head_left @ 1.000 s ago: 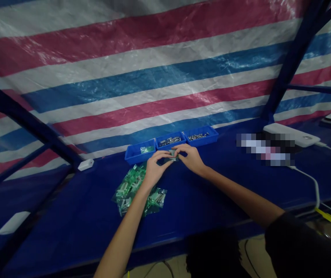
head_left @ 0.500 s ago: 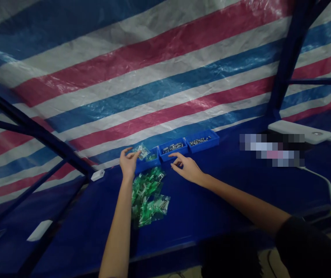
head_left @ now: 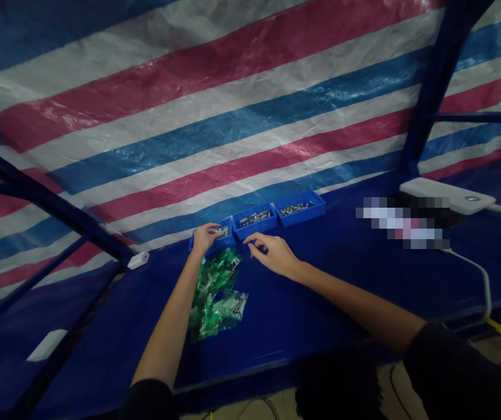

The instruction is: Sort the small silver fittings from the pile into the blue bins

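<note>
My left hand [head_left: 205, 239] is over the left blue bin [head_left: 229, 240], thumb and fingertips pinched on a small clear plastic bag [head_left: 223, 231] with pale pieces in it. The bag is low in the bin, partly hidden by the fingers. In front of the middle blue bin [head_left: 257, 229], my right hand [head_left: 273, 254] hovers with bent fingers; a gap shows between index finger and thumb, and nothing is visible in it. Below the left bin lies a pile of green-and-clear plastic bags [head_left: 215, 291], partly behind my left forearm. Metal parts [head_left: 254, 219] fill the middle bin.
The right blue bin [head_left: 301, 217] holds small metal pieces. A white box-shaped device [head_left: 445, 195] with a cable is on the blue table [head_left: 320, 303] at right, beside a blurred-out patch. A small white block [head_left: 138, 260] lies left, near a blue frame post. Striped sheeting hangs behind.
My left hand has lowered the small clear bag from above the left bin down into it. My right hand keeps nearly the same pose by the middle bin. The view has shifted slightly.
</note>
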### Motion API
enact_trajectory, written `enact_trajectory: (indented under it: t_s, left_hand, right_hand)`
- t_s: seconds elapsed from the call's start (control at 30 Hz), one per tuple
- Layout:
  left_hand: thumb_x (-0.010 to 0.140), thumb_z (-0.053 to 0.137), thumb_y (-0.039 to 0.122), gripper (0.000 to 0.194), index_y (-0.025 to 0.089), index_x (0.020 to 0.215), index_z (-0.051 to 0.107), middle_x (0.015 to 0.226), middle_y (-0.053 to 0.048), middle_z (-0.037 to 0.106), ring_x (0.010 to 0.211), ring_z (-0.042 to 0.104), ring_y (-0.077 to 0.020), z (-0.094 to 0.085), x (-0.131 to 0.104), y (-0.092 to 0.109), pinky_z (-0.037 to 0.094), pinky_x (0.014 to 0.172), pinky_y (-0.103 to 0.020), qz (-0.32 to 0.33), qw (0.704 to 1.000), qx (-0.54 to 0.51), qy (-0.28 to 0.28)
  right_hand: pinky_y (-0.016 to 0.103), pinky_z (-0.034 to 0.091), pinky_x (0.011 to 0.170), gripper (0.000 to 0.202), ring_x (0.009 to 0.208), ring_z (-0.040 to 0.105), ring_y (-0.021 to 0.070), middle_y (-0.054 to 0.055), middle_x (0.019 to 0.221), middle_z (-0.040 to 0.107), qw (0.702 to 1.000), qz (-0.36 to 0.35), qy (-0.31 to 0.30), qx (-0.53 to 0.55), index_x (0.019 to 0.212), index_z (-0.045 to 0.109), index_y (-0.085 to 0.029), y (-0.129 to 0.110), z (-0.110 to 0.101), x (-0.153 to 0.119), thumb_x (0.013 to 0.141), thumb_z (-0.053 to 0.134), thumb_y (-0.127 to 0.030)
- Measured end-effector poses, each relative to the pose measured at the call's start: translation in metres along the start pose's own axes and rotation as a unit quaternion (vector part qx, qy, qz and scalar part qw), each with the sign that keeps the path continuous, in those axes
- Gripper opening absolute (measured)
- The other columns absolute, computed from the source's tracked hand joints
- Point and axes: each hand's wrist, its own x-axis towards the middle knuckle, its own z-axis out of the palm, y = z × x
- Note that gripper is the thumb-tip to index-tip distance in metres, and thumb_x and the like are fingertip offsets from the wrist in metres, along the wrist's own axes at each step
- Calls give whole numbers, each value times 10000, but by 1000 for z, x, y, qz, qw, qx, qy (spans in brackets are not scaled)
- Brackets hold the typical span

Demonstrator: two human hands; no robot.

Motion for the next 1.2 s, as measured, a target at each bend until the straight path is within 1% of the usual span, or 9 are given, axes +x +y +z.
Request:
enact_trajectory:
  t_s: [0.13,0.2,0.27,0.37,0.5,0.6,0.93,1.1,1.2]
  left_hand:
    - [710,636,376,303,193,949,674,905,-85,670,879,599,-220,-3,-14,15,437,799,-327,64,992,102,47]
    - [745,599,441,371,207,1030,643,1035,-100,626,1024,541,-243,-9,-32,26,389,903,-372,103,981,136,94]
    - [782,537,490,396,222,1063,618,1077,-89,599,1065,515,-248,-16,-56,32,364,939,-406,116,976,153,103]
    - [766,498,585,496,255,1129,571,1179,-77,556,1106,489,-276,-27,-99,22,346,955,-470,86,979,179,49]
    - [757,446,651,646,342,1322,396,1425,-81,347,1259,356,-358,-35,-151,-9,309,966,-571,45,972,210,-89]
    - [767,419,659,659,398,1362,312,1495,-34,209,1319,256,-383,-33,-175,-19,254,995,-609,42,967,220,-124]
    - [764,377,692,678,380,1364,325,1493,-51,214,1328,229,-389,2,-189,13,181,1014,-642,60,976,189,-91]
    - [756,346,716,758,333,1403,258,1501,-85,172,1337,178,-414,27,-191,45,164,1007,-661,57,981,157,-98]
    - [771,308,711,744,313,1399,280,1500,-91,175,1347,139,-413,46,-187,67,135,1015,-662,65,984,138,-94]
  right_hand:
    - [239,440,652,219,655,598,118,-19,728,659,1000,-13,-8,-18,992,616,-240,2,1,-2,842,457,-230]
    - [245,446,668,222,669,598,120,-15,733,657,999,-17,-10,-31,987,619,-237,3,1,-2,844,450,-221]
    - [253,452,693,229,711,604,126,-6,770,661,998,-19,-17,-51,1002,615,-234,4,0,-2,844,451,-216]
    - [301,446,799,263,867,606,158,25,941,665,994,-34,-54,-94,1066,595,-225,7,2,-4,819,508,-252]
    - [417,366,944,415,1122,511,227,74,1230,559,976,-68,-148,-147,1209,525,-239,14,8,-9,810,543,-355]
    - [465,332,974,500,1216,436,260,101,1341,467,963,-69,-202,-166,1299,450,-249,21,12,-13,829,512,-407]
    - [454,314,1006,410,1264,395,219,90,1353,462,966,-64,-205,-145,1308,442,-258,20,27,-3,916,369,-355]
    - [555,308,979,431,1276,366,300,112,1367,437,956,-37,-241,-162,1263,502,-262,15,36,12,901,372,-456]
    - [550,365,937,386,1204,447,310,123,1312,484,957,-27,-236,-167,1206,557,-259,23,33,16,894,402,-426]
